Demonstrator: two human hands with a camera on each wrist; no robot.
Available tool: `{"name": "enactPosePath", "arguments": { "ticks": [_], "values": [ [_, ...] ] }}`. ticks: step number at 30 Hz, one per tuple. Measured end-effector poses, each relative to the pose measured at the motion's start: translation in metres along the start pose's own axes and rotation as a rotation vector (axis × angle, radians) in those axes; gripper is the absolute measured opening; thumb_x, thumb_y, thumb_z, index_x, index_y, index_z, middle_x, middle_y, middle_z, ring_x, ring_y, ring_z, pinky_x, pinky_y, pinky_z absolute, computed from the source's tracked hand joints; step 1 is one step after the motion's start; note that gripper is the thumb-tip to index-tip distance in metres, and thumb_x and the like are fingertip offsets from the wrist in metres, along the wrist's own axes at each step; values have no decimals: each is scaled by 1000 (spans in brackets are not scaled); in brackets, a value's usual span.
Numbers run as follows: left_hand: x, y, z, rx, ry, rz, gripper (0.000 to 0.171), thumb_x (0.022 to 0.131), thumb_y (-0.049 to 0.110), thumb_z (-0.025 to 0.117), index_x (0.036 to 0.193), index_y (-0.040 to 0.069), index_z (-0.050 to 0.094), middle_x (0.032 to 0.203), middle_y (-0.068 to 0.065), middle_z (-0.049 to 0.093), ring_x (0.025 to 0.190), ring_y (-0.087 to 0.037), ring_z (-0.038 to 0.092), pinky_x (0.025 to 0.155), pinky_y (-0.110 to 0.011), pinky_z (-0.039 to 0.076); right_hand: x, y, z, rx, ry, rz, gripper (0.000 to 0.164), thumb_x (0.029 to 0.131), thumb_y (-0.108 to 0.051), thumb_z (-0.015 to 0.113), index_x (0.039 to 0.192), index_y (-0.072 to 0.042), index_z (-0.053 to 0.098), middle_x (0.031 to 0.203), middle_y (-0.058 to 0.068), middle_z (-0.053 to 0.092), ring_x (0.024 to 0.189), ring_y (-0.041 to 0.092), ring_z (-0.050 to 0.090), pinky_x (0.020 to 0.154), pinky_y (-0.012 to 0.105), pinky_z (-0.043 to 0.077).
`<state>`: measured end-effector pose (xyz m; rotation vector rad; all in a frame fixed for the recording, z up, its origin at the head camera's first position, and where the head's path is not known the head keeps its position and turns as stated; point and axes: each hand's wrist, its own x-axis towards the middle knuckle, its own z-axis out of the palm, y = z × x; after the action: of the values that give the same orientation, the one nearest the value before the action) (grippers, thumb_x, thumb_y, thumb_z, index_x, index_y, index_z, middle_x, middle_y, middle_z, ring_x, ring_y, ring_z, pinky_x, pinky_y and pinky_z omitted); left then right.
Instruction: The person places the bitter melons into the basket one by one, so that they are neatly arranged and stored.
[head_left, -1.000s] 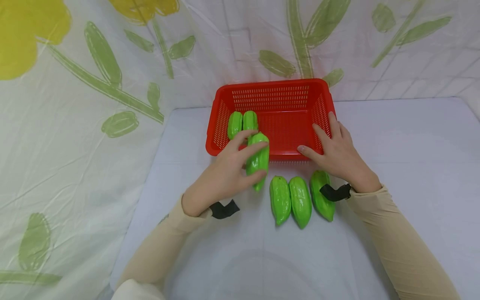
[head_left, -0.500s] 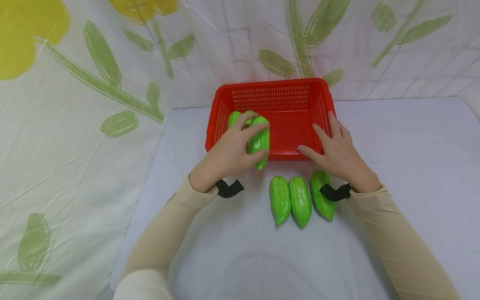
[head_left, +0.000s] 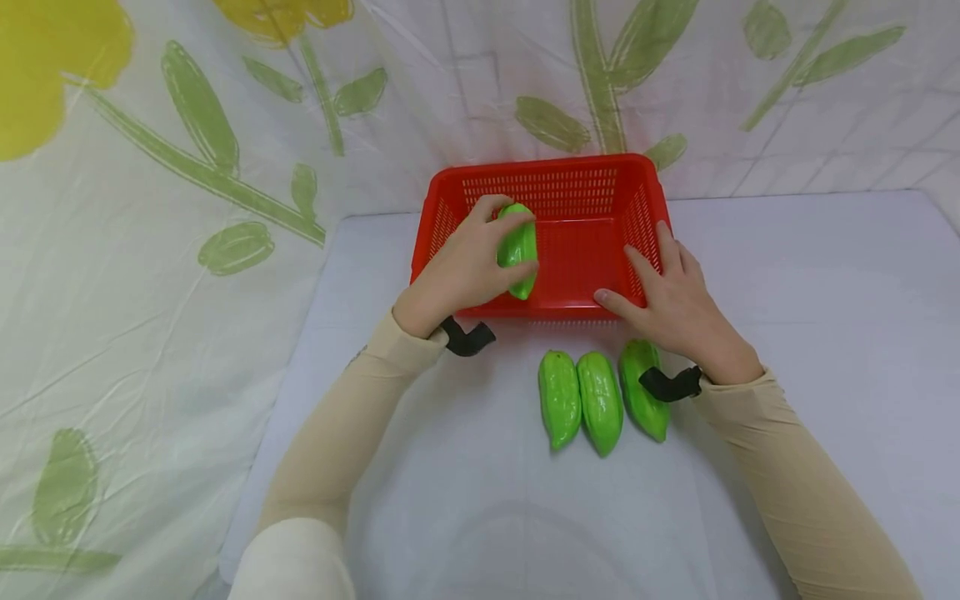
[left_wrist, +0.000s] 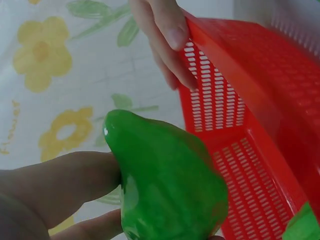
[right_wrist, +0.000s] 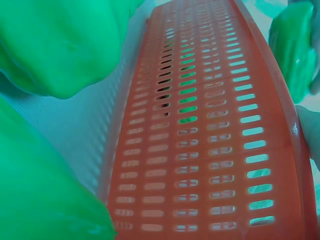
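A glossy green ridged fruit (head_left: 519,252) with a pointed end hangs over the left part of a red plastic basket (head_left: 577,313). My left hand (head_left: 468,262) holds it between thumb and fingers; the left wrist view gives a close look at this fruit (left_wrist: 167,175). At the basket's right front corner, my right hand (head_left: 675,308) rests on the rim with its fingers spread and its thumb reaching inside. The fruits lying at the left of the basket are hidden by my left hand in the head view, though part of one green fruit (left_wrist: 304,225) shows in the left wrist view.
Three more fruits lie on the white table in front of the basket: a left one (head_left: 560,400), a middle one (head_left: 600,404) and a right one (head_left: 642,387), partly under my right wrist strap (head_left: 671,384). A flower-patterned sheet (head_left: 450,75) hangs behind the basket.
My left hand has carried the green fruit away from me, from the basket's front rim to over its inside. My right hand has stayed at the corner.
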<state>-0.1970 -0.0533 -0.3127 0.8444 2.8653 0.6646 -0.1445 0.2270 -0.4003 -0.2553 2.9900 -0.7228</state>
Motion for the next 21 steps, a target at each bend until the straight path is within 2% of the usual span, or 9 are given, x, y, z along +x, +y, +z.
{"name": "enactPosePath", "arguments": {
  "ticks": [5,8,13,21],
  "values": [
    [20,-13,-1,8,-27,-42,61,97,36,71,152,16,52,160,-12,35,127,-27,52,96,-38,57,1,0,0,-5,-2,0,96,97,-67,55,164,-4,27,173,21,-10,152,56,11,104,80,38],
    [29,-18,-4,28,-42,-62,62,98,37,69,153,16,51,160,-12,35,129,-28,52,99,-39,55,2,0,0,-7,-4,0,96,97,-67,55,164,-4,27,173,21,-11,152,56,11,104,80,37],
    [40,-21,-6,38,-65,-87,62,99,37,68,155,17,50,162,-12,34,132,-28,51,103,-40,53,1,0,-1,-3,-13,4,96,97,-66,55,165,-4,25,173,21,-13,153,56,10,104,80,37],
    [59,-24,-2,72,-111,-116,63,99,37,67,155,17,49,162,-11,34,132,-26,50,102,-38,54,0,0,-1,-6,-13,0,96,97,-65,56,164,-4,26,173,22,-12,152,57,10,104,80,38]
  ]
}}
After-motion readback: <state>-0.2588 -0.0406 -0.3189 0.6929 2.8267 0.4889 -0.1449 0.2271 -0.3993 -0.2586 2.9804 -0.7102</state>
